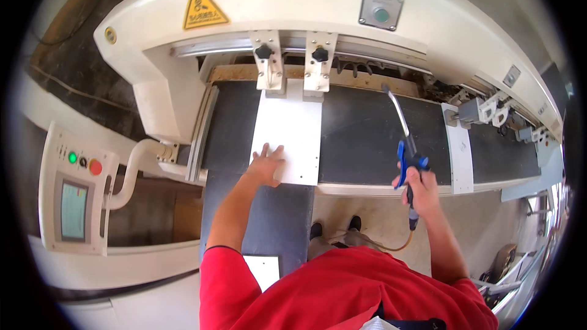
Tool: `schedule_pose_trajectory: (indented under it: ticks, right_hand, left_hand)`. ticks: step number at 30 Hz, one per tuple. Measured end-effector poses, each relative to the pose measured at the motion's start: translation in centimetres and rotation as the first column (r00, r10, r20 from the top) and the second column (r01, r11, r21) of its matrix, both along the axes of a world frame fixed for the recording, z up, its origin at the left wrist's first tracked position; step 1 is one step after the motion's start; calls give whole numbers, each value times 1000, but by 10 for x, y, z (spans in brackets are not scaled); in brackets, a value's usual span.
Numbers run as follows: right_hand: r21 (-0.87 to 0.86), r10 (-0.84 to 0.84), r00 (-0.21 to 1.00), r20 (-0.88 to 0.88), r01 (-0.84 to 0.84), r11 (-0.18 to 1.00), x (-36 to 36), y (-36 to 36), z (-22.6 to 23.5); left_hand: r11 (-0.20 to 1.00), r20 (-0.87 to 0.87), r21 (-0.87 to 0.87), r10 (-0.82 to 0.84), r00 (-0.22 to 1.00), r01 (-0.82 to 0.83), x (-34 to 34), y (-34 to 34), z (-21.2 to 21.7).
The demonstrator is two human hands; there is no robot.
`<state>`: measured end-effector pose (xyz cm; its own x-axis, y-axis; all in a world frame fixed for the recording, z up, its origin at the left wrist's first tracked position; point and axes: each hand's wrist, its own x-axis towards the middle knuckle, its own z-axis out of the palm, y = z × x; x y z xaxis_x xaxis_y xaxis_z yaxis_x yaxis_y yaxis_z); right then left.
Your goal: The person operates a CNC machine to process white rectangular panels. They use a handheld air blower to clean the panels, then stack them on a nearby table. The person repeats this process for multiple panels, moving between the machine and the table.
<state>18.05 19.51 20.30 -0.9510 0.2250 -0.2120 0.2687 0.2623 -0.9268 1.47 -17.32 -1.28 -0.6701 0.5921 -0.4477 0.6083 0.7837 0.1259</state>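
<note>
A white rectangular panel (287, 128) with small holes near its edge lies on the dark bed of the machine. My left hand (266, 165) rests on its near left part, fingers spread and palm down. The panel's far end reaches under two clamp blocks with black knobs (320, 54). Over the bed's near edge, my right hand (422, 190) is wrapped round the grip of a blue and black air blow gun (411, 162). Its long metal nozzle points away toward the back, and a thin hose runs from its lower end.
Along the back stands a cream machine beam (293, 0) with a yellow warning triangle (203, 7) and a green button (381, 15). A control panel (76, 189) is at left. Another white panel (458, 150) lies to the right, and a further one (264, 271) near my body.
</note>
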Motion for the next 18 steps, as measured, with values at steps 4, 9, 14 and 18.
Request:
schedule_pose_trajectory:
  ticks: [4,9,14,18]
  right_hand:
    - [126,-15,989,-146,33,991,-40,-13,63]
    - [166,-14,999,-49,22,986,-75,-24,85]
    - [49,22,998,59,-25,998,-44,-19,75]
    - [49,89,932,350,-113,992,17,9,9]
  left_hand:
    - [1000,-6,-14,11,1000,-11,-2,5,12]
    - [1000,-54,16,8,999,-7,1,3,10]
    - [1000,-60,-17,16,998,-17,3,-1,9]
    - [1000,-46,-16,11,999,-11,1,5,13]
